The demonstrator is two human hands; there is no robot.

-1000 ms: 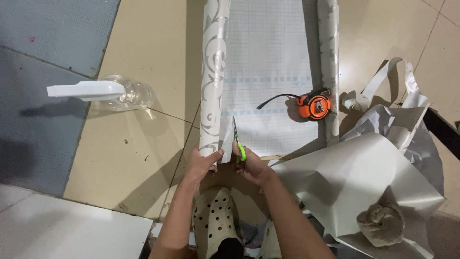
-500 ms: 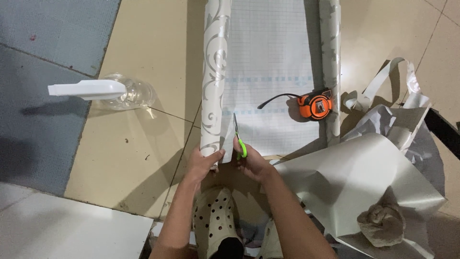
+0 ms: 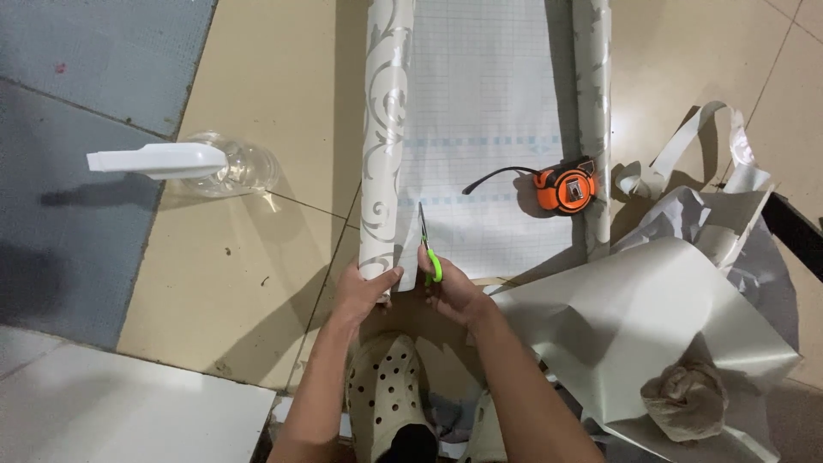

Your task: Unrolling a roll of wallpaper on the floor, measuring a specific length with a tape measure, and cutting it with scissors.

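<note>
Your left hand [image 3: 364, 290] grips the near end of the left curl [image 3: 384, 137], the rolled-up edge of the sheet [image 3: 484, 129] spread on the floor, fingers wrapped over its patterned outside. Your right hand [image 3: 453, 287] is closed around the green handles of the scissors [image 3: 426, 244]; the blades point away from you and lie on the gridded backing just beside the left curl, at the sheet's near edge. You cannot tell from here how far the blades are parted.

The sheet runs away from you toward the top of the view, grid side up, with a second curl [image 3: 593, 120] along its right edge. An orange tape measure [image 3: 564, 189] sits on the grid against that right curl, its black strap trailing left.

To your left, well apart from the sheet, a clear spray bottle [image 3: 201, 165] with a white head stands on the tile. To your right lie loose offcuts [image 3: 651, 317] of the same pale sheet, with a crumpled wad [image 3: 688, 399] on top. Your cream clog [image 3: 386, 394] shows between your forearms, right under the hands
</note>
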